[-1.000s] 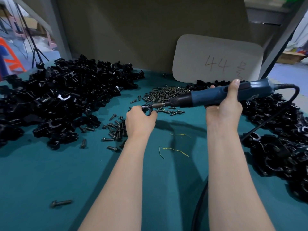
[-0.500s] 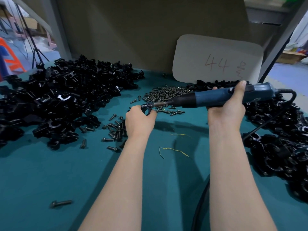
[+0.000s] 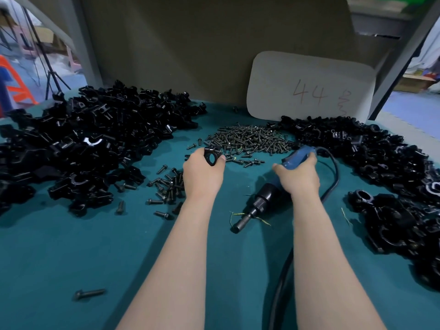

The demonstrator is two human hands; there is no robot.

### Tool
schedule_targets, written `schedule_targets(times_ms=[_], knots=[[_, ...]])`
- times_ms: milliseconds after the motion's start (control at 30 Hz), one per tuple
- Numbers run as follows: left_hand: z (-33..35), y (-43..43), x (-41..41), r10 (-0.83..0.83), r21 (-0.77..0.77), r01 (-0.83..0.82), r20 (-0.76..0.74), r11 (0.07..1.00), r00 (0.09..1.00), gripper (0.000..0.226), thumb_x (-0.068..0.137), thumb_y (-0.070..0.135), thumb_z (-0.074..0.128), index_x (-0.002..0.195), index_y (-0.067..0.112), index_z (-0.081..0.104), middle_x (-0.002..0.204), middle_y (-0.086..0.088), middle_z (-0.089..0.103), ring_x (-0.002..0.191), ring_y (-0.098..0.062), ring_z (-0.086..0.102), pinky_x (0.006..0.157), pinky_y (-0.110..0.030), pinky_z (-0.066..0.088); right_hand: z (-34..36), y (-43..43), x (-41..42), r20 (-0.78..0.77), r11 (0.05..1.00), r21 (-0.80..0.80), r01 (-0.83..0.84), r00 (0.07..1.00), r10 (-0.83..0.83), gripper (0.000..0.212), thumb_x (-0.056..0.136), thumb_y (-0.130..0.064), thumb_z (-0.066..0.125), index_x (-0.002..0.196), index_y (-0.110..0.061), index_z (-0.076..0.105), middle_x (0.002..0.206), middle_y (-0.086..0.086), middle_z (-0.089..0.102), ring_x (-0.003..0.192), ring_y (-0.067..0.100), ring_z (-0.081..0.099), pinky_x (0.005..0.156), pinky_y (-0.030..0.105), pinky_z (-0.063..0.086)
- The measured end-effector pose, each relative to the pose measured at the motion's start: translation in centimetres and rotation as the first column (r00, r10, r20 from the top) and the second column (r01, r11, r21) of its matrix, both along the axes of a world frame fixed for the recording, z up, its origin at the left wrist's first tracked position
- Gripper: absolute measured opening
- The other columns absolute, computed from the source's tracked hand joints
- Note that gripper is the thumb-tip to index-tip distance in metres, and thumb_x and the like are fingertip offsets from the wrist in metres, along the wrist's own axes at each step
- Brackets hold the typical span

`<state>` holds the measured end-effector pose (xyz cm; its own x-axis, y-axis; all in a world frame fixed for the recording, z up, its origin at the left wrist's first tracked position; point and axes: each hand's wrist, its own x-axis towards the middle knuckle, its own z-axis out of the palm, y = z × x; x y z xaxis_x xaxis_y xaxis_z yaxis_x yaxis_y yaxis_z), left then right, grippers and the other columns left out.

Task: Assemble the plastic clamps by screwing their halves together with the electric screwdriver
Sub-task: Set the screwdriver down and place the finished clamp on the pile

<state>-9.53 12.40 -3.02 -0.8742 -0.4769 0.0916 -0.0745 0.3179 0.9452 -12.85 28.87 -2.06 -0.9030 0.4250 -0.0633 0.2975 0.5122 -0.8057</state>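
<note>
Gripping clamp (image 3: 210,158) and electric screwdriver (image 3: 263,201)

The surface (image 3: 71,258) wore a plain teal cloth, unpatterned. The clamp halves (image 3: 95,144) heaped on the left were glossy black, and so was the right-hand pile (image 3: 381,163) and the single clamp (image 3: 209,152) raised near the middle. The electric screwdriver (image 3: 265,197) had a blue body, a black nose and a black cord (image 3: 336,175). The screws (image 3: 250,139) were dark grey with a dull sheen. The card (image 3: 309,75) at the back was off-white, marked "44" in faint reddish-brown. A few yellow-green threads (image 3: 238,214) lay on the cloth, and the back panel (image 3: 190,44) was drab olive-brown.
</note>
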Motion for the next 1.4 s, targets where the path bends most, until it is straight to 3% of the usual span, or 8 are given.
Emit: schedule_targets(times_ms=[200, 300, 567, 700, 833, 967, 1233, 1400], knots=[[-0.1, 0.4, 0.0, -0.001, -0.097, 0.003, 0.02, 0.995, 1.0, 0.021, 0.091, 0.034, 0.061, 0.096, 0.014, 0.063, 0.085, -0.004, 0.07, 0.08, -0.024, 0.066, 0.068, -0.035, 0.055, 1.1, -1.7, 1.1, -0.019, 0.955, 0.298, 0.0, 1.0, 0.006, 0.06, 0.091, -0.042, 0.057, 0.143, -0.021, 0.035, 0.147, 0.017, 0.028, 0.135, 0.036, 0.024, 0.108, 0.044, 0.027], [-0.2, 0.6, -0.1, 0.011, -0.153, -0.007, 0.029, 0.988, 1.0, 0.022, 0.09, 0.036, 0.062, 0.093, 0.015, 0.062, 0.084, -0.002, 0.068, 0.078, -0.023, 0.064, 0.06, -0.03, 0.046, 3.0, -3.5, 1.4, -0.272, 0.947, 0.219, -0.233, 0.918, 0.289, 0.029, 0.092, -0.041, 0.056, 0.112, -0.022, 0.064, 0.101, -0.006, 0.061, 0.105, 0.015, 0.056, 0.076, 0.019, 0.039], [-0.2, 1.0, -0.1, 0.059, -0.301, -0.033, 0.078, 0.953, 0.995, 0.028, 0.088, 0.033, 0.06, 0.103, 0.009, 0.058, 0.094, -0.011, 0.065, 0.087, -0.034, 0.063, 0.062, -0.034, 0.046, 2.5, -7.1, 1.5, -0.183, 0.826, 0.291, -0.482, 0.82, 0.543, 0.006, 0.091, -0.017, 0.058, 0.096, -0.017, 0.061, 0.074, -0.014, 0.048, 0.065, 0.0, 0.045, 0.053, 0.01, 0.034], [0.1, -0.1, 0.0, 0.15, -0.06, -0.149, 0.022, 0.987, 0.988, 0.023, 0.09, 0.036, 0.062, 0.098, 0.015, 0.062, 0.092, -0.005, 0.068, 0.087, -0.026, 0.065, 0.072, -0.034, 0.052, 2.8, -6.3, 1.1, -0.312, 0.893, 0.184, -0.411, 0.837, 0.449, 0.003, 0.085, -0.016, 0.06, 0.083, -0.017, 0.058, 0.07, -0.011, 0.054, 0.06, -0.001, 0.047, 0.048, 0.002, 0.034], [1.5, -1.2, 0.2, 0.282, 0.333, -0.197, -0.231, 0.922, 0.931, 0.02, 0.091, 0.033, 0.063, 0.096, 0.013, 0.062, 0.091, -0.008, 0.071, 0.087, -0.024, 0.069, 0.083, -0.042, 0.055, 2.5, -7.5, 1.3, -0.073, 0.779, 0.227, -0.584, 0.787, 0.612, 0.007, 0.087, -0.016, 0.063, 0.084, -0.021, 0.059, 0.081, -0.007, 0.06, 0.073, 0.008, 0.055, 0.056, 0.014, 0.039], [2.3, -1.3, 0.3, 0.358, 0.354, -0.232, -0.347, 0.906, 0.867, 0.016, 0.09, 0.035, 0.062, 0.094, 0.019, 0.06, 0.08, -0.003, 0.071, 0.074, -0.016, 0.068, 0.073, -0.032, 0.056, 1.3, -9.7, 1.5, -0.005, 0.652, 0.19, -0.734, 0.664, 0.748, 0.006, 0.09, -0.017, 0.061, 0.088, -0.02, 0.065, 0.084, -0.005, 0.065, 0.08, 0.014, 0.059, 0.063, 0.022, 0.042], [0.7, -0.7, -0.3, 0.215, 0.385, -0.1, -0.27, 0.918, 0.938, 0.012, 0.091, 0.027, 0.064, 0.082, 0.025, 0.057, 0.075, 0.005, 0.068, 0.081, -0.021, 0.07, 0.084, -0.045, 0.056, -0.9, -10.3, -0.9, 0.15, 0.626, 0.555, -0.548, 0.806, 0.573, 0.029, 0.091, -0.006, 0.05, 0.115, -0.014, 0.066, 0.12, 0.015, 0.057, 0.104, 0.034, 0.058, 0.081, 0.036, 0.049], [0.0, -0.4, -0.5, 0.097, 0.345, -0.041, -0.147, 0.938, 0.984, 0.013, 0.089, 0.029, 0.066, 0.083, 0.02, 0.061, 0.079, 0.0, 0.07, 0.084, -0.026, 0.07, 0.084, -0.045, 0.056, -0.7, -9.2, -1.0, -0.048, 0.821, 0.379, -0.428, 0.876, 0.479, 0.018, 0.092, -0.003, 0.048, 0.103, -0.009, 0.061, 0.101, 0.007, 0.063, 0.085, 0.021, 0.059, 0.076, 0.028, 0.047]])
